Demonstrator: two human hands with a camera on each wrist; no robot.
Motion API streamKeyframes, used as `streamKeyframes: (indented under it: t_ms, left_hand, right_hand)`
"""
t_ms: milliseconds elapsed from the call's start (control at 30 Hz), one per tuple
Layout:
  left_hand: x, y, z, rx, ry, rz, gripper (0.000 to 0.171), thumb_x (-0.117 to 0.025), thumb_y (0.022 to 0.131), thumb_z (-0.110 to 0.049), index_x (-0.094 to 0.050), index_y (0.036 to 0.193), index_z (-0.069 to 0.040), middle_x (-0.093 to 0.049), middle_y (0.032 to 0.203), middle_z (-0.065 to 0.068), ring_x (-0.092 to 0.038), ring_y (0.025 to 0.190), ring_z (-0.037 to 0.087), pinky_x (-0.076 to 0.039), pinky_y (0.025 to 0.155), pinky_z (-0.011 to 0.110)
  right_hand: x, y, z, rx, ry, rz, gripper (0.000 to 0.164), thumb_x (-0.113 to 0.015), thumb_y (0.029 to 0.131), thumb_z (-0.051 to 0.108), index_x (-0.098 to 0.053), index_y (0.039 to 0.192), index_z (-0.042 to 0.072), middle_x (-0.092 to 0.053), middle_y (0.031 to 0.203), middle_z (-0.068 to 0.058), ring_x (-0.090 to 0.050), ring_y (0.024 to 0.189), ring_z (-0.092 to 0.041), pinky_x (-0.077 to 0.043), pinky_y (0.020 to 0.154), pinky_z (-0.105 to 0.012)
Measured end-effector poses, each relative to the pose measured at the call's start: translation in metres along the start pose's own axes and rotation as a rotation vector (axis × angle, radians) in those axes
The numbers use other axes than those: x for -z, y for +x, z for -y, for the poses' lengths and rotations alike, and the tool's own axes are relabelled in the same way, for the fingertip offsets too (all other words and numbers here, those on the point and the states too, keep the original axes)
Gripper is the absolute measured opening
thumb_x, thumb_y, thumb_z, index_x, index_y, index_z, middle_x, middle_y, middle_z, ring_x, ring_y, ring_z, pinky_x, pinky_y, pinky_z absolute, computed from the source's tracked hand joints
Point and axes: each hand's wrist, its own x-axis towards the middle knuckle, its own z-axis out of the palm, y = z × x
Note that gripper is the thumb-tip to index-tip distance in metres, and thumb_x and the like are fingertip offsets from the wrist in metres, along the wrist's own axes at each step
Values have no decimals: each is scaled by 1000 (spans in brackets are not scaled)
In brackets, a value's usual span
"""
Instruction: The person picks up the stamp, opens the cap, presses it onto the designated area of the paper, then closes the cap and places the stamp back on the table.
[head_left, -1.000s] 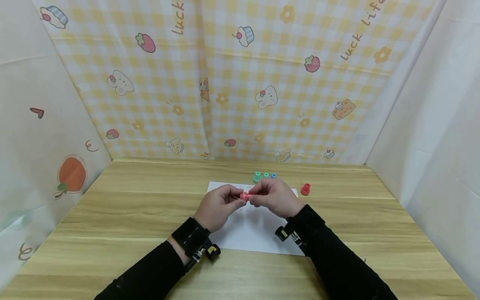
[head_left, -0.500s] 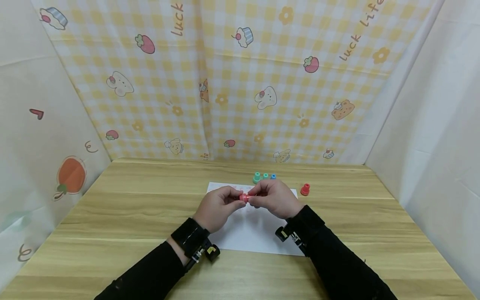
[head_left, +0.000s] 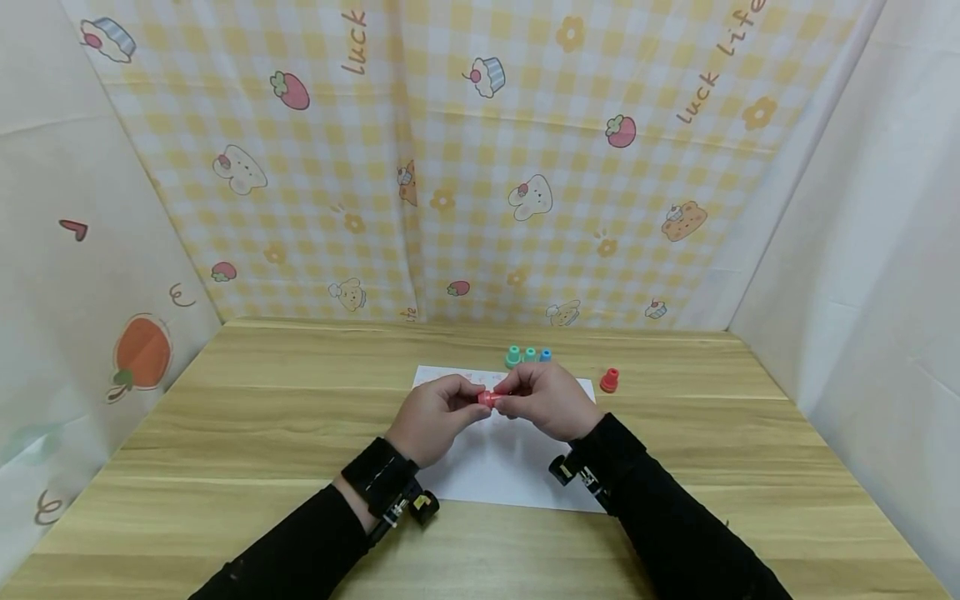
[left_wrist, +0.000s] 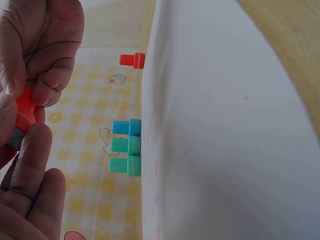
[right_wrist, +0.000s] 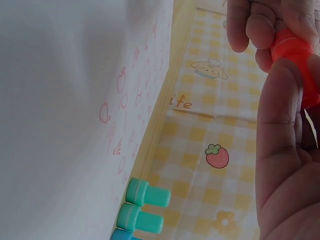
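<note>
Over the paper, both hands meet at one small red stamp (head_left: pixel 489 399). My left hand (head_left: pixel 429 419) pinches its left end between thumb and fingers. The right hand (head_left: pixel 553 403) pinches the right end. Fingers cover much of the stamp in the left wrist view, where its red body (left_wrist: pixel 25 111) shows between them. Whether its cap is on or off I cannot tell. Beneath lies a white sheet of paper (head_left: pixel 506 471), with rows of small red prints (right_wrist: pixel 121 80) along its far part.
Beyond the paper's far edge, two green stamps (right_wrist: pixel 150 194) and a blue stamp (left_wrist: pixel 125 127) stand in a row. Another red stamp (head_left: pixel 610 381) stands to their right. The wooden table (head_left: pixel 262 417) backs onto a yellow checked cloth (head_left: pixel 465 167).
Both hands keep their grip on the red stamp and stay nearly in place. The right fingertips sit slightly nearer the left ones. The whole head view has shifted down a little.
</note>
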Motion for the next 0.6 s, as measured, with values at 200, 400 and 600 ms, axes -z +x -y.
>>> streamKeyframes:
  t_ms: [200,400,600]
  left_hand:
    - [-1,0,2,5,11,-7,13,-83,90,-10,-77,100,-14,-76,101,-1,-72,92,10,-61,81,21]
    - [-2,1,1,23,7,23,13,-82,91,-11,-75,102,-14,-75,105,0,-73,92,10,-60,79,21]
    - [1,1,0,70,50,89,23,-78,97,-22,-71,119,-15,-73,120,1,-76,101,15,-62,86,34]
  right_hand:
    - [-2,0,-1,-3,-22,-8,6,-76,96,9,-78,100,6,-76,91,-4,-66,80,-14,-56,71,-29]
    - [-3,-1,0,-4,-39,-21,6,-76,96,9,-78,101,7,-77,92,-3,-66,81,-15,-56,73,-29]
    - [4,-3,0,-6,-127,-71,9,-75,98,12,-78,106,9,-76,97,-2,-65,86,-14,-57,77,-27]
